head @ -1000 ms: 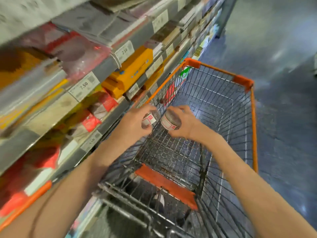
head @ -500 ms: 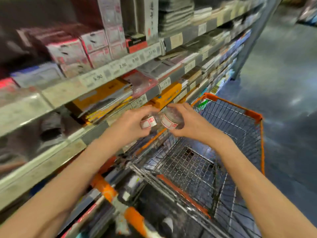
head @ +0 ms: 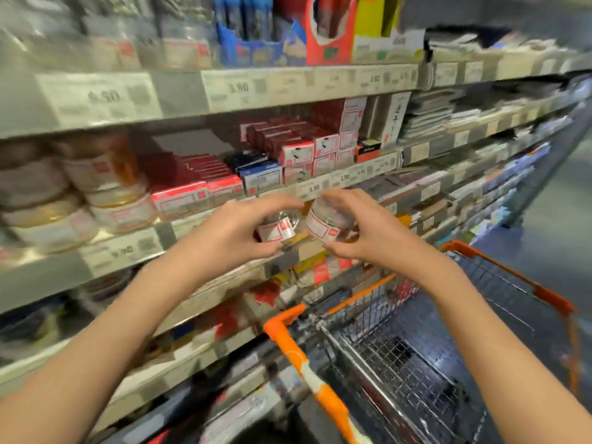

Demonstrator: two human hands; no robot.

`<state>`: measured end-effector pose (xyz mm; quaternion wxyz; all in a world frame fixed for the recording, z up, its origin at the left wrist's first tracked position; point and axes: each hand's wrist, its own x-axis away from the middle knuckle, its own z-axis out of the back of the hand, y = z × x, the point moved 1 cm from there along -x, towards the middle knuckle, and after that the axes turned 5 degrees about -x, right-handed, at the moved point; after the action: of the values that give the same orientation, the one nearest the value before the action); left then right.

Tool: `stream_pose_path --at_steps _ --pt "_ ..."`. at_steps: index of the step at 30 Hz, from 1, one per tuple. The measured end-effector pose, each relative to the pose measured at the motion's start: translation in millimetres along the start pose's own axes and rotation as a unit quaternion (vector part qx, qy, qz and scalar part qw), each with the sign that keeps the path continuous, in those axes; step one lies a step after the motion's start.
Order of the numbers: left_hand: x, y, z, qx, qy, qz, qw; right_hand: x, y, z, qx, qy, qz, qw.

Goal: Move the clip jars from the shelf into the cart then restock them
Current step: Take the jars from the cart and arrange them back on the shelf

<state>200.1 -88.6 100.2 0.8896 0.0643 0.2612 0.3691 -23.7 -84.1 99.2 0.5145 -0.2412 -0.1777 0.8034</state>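
Observation:
My left hand (head: 234, 232) grips a small clear clip jar (head: 278, 228) with a red and white label. Right beside it, my right hand (head: 362, 229) grips a second, like jar (head: 325, 221). Both jars are held up in front of the middle shelf edge (head: 336, 181), above the near corner of the wire cart (head: 400, 363). More jars (head: 118, 206) with the same labels stand stacked on the shelf at the left. The picture is blurred.
Red and white small boxes (head: 298, 149) fill the shelf behind my hands. Price tags line each shelf edge. The cart's orange handle (head: 298, 350) is below my hands, close to the lower shelves. Open grey floor (head: 551, 225) lies to the right.
Both hands have lifted the two jars out of the cart and up to the middle shelf. My view has swung up and left toward the shelves.

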Motion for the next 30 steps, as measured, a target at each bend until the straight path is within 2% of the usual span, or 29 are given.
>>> stream_pose_path --at_steps 3,10,14,22,30 --pt "17.8 0.0 32.7 -0.02 0.024 -0.01 0.999 -11.5 -29.7 1.3 -0.003 0.011 0.043 0.999" --pt "46.1 7.4 95.1 -0.06 0.037 0.064 0.995 -36.0 -83.2 13.3 0.007 0.006 0.118 0.993" --pt "52.6 14.4 121.5 -0.086 0.038 0.092 0.991 -51.7 -100.6 24.9 0.017 0.001 0.157 0.987" --pt "56.1 22.4 157.9 -0.1 0.097 0.102 0.985 -78.5 -128.1 38.3 0.037 -0.015 0.221 0.974" --pt "60.9 28.5 193.4 -0.176 0.112 0.143 0.967 -106.2 -156.3 51.6 0.033 -0.027 0.288 0.957"
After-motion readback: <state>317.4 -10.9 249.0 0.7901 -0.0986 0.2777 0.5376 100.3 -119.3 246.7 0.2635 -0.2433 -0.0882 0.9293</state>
